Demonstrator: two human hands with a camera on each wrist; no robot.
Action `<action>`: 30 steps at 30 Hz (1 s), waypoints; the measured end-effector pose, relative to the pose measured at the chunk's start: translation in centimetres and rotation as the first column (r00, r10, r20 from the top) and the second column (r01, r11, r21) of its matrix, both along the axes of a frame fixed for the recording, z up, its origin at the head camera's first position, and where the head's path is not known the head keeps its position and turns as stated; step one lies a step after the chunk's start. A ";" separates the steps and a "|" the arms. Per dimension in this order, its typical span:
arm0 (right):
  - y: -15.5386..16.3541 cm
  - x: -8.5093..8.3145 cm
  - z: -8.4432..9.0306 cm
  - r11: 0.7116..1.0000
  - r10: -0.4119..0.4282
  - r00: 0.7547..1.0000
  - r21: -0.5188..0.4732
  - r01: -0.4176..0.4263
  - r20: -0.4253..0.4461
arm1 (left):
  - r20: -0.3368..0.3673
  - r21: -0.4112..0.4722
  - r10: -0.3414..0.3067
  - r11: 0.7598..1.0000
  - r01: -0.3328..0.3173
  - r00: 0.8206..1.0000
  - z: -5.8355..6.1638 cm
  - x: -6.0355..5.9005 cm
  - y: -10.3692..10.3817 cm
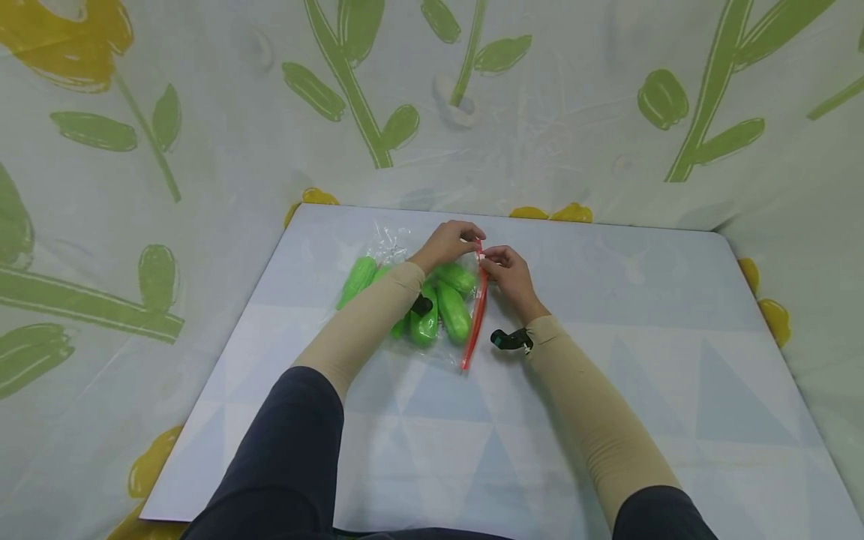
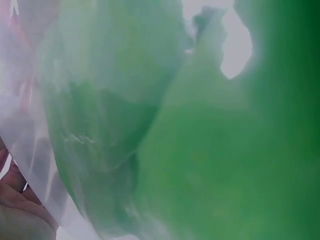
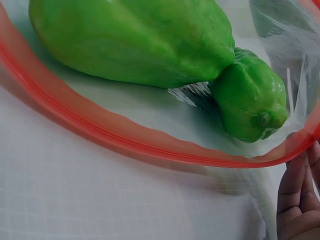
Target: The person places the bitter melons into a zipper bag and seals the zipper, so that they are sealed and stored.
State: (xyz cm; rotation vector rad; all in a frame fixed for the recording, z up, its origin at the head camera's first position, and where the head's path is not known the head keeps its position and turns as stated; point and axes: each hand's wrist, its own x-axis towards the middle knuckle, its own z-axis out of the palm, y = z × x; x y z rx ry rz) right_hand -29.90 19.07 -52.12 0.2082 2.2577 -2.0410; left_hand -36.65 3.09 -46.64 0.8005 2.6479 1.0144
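Note:
A clear zip bag (image 1: 432, 356) lies on the table with several green, papaya-like fruits (image 1: 424, 322) inside. Its red zip strip (image 1: 475, 319) runs along the right side. At the strip's far end, my left hand (image 1: 451, 241) pinches the edge between thumb and fingers. Just to the right and slightly nearer, my right hand (image 1: 511, 274) pinches the same strip by a small pale spot. The right wrist view shows the red strip (image 3: 150, 154) curving away from the fruits (image 3: 250, 100), with fingers (image 3: 295, 192) on it. Blurred green fruit (image 2: 225, 160) fills most of the left wrist view.
The table (image 1: 574, 420) has a pale triangle-patterned top. Behind it hangs a whitish sheet (image 1: 553, 142) printed with green stems and yellow flowers. A small black wrist camera (image 1: 511, 340) sits by the right wrist, another (image 1: 421, 304) by the left.

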 end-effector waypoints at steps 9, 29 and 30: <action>-0.1 0.0 0.1 1.000 0.005 1.000 0.002 -0.005 0.002 | 0.005 0.006 0.014 1.000 -0.014 1.000 0.3 0.2 -0.1; -0.3 0.5 0.5 0.999 0.005 1.000 0.048 -0.004 -0.028 | -0.029 0.007 0.015 1.000 -0.015 0.999 0.6 0.1 -0.2; -0.3 0.6 0.5 0.999 0.006 1.000 0.052 -0.004 -0.028 | -0.029 0.007 0.017 1.000 -0.017 0.999 0.7 0.1 -0.2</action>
